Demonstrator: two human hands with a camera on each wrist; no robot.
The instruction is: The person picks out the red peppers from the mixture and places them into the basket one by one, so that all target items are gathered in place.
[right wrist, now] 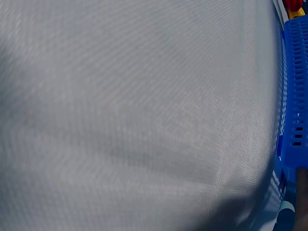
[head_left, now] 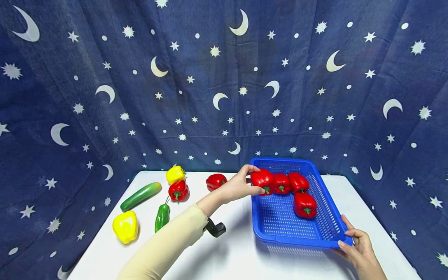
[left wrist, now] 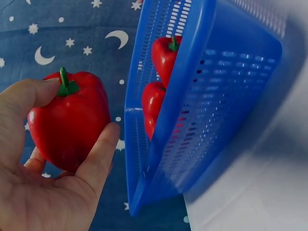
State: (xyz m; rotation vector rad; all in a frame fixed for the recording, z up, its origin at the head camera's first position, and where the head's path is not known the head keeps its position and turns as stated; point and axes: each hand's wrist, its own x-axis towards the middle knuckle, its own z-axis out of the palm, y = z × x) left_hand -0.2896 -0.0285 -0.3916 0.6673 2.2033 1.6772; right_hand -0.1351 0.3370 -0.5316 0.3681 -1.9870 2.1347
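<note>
My left hand (head_left: pixel 241 186) holds a red bell pepper (head_left: pixel 263 181) at the left rim of a blue plastic basket (head_left: pixel 257 217). In the left wrist view, the thumb lies by the green stem of that pepper (left wrist: pixel 72 122) and the other fingers curl beneath it. Three more red bell peppers lie inside the basket, one of them (head_left: pixel 305 205) nearer the front. With thumb and fingers, my right hand (head_left: pixel 360 249) grips the basket's near right corner. Only a sliver of that hand shows in the right wrist view, beside the perforated basket wall (right wrist: pixel 297 91).
On the white table (head_left: pixel 231 245), left of the basket, lie a red bell pepper (head_left: pixel 216 181), another red one (head_left: pixel 179 190) against a yellow pepper (head_left: pixel 175 174), a cucumber (head_left: pixel 140 196), a green pepper (head_left: pixel 162 217) and a yellow pepper (head_left: pixel 126 227). A star-patterned curtain (head_left: pixel 196 97) hangs behind.
</note>
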